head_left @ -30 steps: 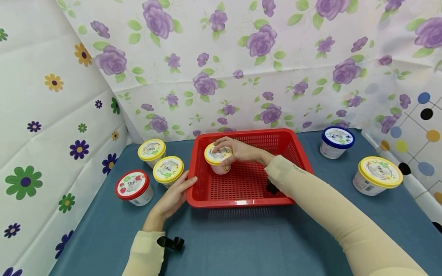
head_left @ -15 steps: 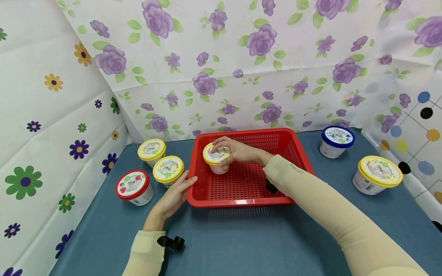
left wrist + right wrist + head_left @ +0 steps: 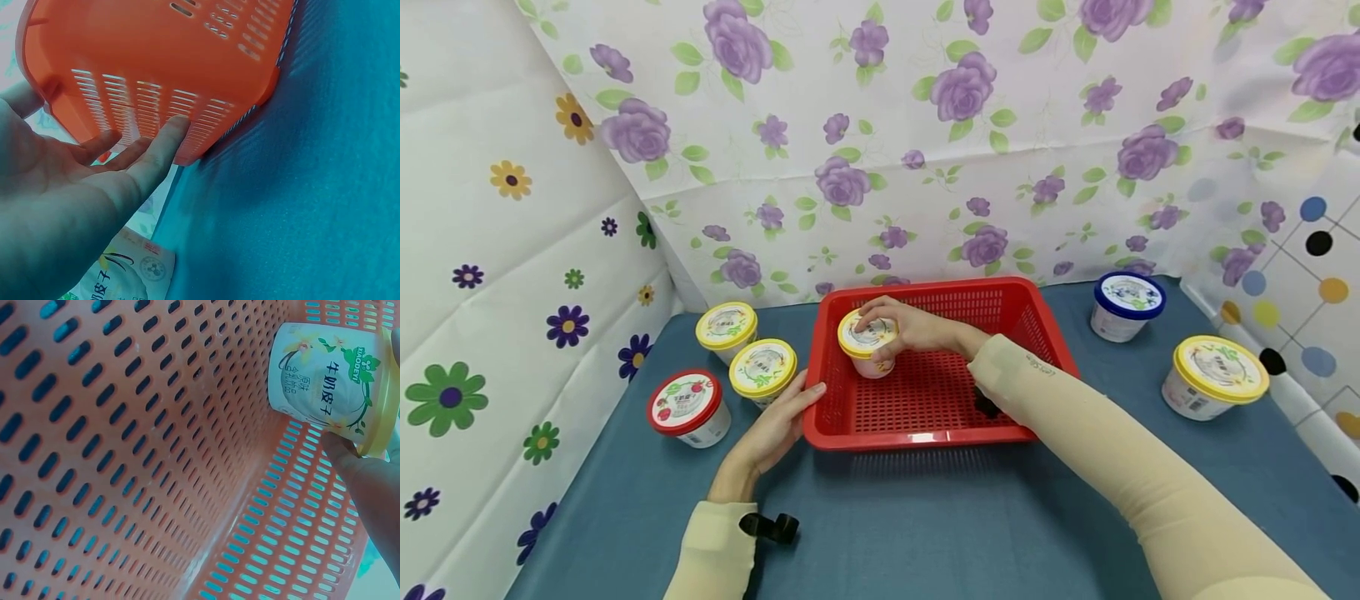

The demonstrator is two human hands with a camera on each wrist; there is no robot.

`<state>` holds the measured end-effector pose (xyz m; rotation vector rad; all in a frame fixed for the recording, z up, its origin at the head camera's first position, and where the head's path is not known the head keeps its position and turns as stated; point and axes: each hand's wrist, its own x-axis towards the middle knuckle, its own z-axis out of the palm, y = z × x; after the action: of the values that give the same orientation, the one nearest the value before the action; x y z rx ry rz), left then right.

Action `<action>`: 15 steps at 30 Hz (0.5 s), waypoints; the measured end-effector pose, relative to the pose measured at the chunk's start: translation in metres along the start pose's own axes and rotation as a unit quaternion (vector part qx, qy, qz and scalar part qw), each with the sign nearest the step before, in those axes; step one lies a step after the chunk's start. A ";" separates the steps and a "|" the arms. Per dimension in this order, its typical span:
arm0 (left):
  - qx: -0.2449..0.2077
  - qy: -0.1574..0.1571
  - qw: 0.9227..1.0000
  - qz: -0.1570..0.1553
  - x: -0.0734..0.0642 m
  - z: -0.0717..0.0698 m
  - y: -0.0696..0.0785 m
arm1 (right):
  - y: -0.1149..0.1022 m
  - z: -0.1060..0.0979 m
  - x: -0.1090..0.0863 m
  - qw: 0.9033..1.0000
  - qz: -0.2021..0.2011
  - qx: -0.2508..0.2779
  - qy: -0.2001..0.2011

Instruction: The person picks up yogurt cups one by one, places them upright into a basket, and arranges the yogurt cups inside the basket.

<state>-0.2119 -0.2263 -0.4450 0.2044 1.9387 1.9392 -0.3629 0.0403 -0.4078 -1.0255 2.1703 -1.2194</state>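
A red plastic basket (image 3: 917,439) stands on the blue-covered table. In it, near its left end, is a white tub with a yellow lid (image 3: 859,335). My right hand (image 3: 917,327) holds this tub from above, fingers over the lid and thumb at the near side. The tub (image 3: 325,381) seems to stand on the basket floor in the right wrist view. At the basket's left rim, my left hand (image 3: 778,427) grips with the thumb over the edge. Its fingers (image 3: 153,159) lie against the slotted outer wall in the left wrist view.
Left of the basket stand two yellow-lidded tubs (image 3: 727,327) (image 3: 763,368) and a red-lidded tub (image 3: 685,404). A blue-lidded tub (image 3: 1127,300) and another yellow-lidded tub (image 3: 1221,371) stand to the right. A flowered cloth (image 3: 842,179) hangs behind the table.
The right hand and the tub in it have shifted very slightly left within the basket. The view has drifted a little. My left hand stays at the basket rim.
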 end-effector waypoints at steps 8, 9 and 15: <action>0.007 -0.002 1.000 0.002 0.000 0.000 0.000 | -0.002 0.000 -0.001 1.000 -0.002 -0.007 -0.002; 0.007 -0.002 1.000 0.001 0.000 0.000 0.000 | -0.003 0.000 -0.001 1.000 -0.002 -0.009 -0.002; 0.006 -0.004 1.000 0.001 0.000 -0.001 0.000 | -0.009 0.001 -0.003 1.000 0.002 -0.030 -0.001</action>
<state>-0.2124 -0.2268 -0.4456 0.2177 1.9453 1.9254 -0.3568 0.0395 -0.4004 -1.0467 2.2187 -1.1577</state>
